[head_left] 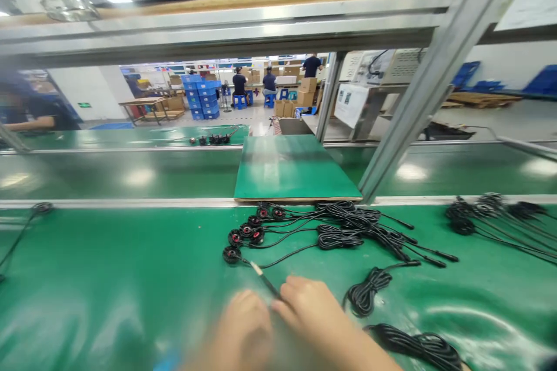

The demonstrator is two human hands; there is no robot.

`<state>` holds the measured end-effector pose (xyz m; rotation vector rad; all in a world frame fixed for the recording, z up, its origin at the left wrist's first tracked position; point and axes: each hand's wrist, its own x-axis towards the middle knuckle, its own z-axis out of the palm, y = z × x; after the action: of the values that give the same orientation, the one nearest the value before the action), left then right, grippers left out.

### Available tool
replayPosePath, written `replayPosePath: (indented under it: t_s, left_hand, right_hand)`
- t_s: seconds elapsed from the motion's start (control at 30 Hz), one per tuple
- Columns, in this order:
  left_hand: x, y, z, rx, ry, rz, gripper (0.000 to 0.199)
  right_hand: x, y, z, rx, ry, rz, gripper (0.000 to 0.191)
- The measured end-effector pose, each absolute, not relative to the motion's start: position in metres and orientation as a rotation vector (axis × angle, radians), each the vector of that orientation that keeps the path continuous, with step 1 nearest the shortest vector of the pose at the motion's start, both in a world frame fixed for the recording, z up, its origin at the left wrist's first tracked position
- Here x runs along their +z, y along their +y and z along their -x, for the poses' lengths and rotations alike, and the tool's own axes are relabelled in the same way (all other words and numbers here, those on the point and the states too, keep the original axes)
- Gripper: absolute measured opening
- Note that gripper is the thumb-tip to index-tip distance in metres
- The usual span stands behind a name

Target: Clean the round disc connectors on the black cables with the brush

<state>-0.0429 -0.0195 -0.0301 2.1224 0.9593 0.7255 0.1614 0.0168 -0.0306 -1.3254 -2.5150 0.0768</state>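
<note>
At the bottom centre of the frame, the right hand [311, 316] pinches a thin black cable end [265, 281] between its fingertips, so the pale tip points up-left, free of the fingers. The left hand [241, 330] is just beside it, blurred; I cannot tell if it closes on anything. The cable runs from the grip to a round red-centred connector [231, 254] above, on the green table [108, 278]. Coiled cable bundles [348, 229] lie at the centre right.

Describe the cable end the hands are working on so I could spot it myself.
Start at the green mat, near its front edge, where the left hand and right hand meet. A thin black plug pokes out from the right hand. Unlike the other plugs lying nearby, its tip is pale.
</note>
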Motion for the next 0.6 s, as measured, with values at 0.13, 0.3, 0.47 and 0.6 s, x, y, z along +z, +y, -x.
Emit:
replayPosePath:
  t_s: [0.13,0.3,0.47,0.6]
  left_hand:
    - [-0.032,0.002,0.061,0.993,1.313,-2.127,0.019]
    - [-0.033,0.043,0.087,1.047,1.702,-1.998,0.037]
    - [-0.037,0.053,0.091,0.942,1.676,-1.953,0.032]
    - [-0.038,0.05,0.084,1.001,1.642,-1.864,0.031]
  right_hand:
    - [-0.021,0.031,-0.183,-0.07,-2.426,1.439,0.022]
    - [-0.016,0.069,-0.256,-0.338,-2.248,1.585,0.018]
    - [-0.033,0.091,-0.28,-0.468,-2.319,1.546,0.03]
    - [-0.022,0.082,-0.279,-0.554,-2.344,1.533,0.026]
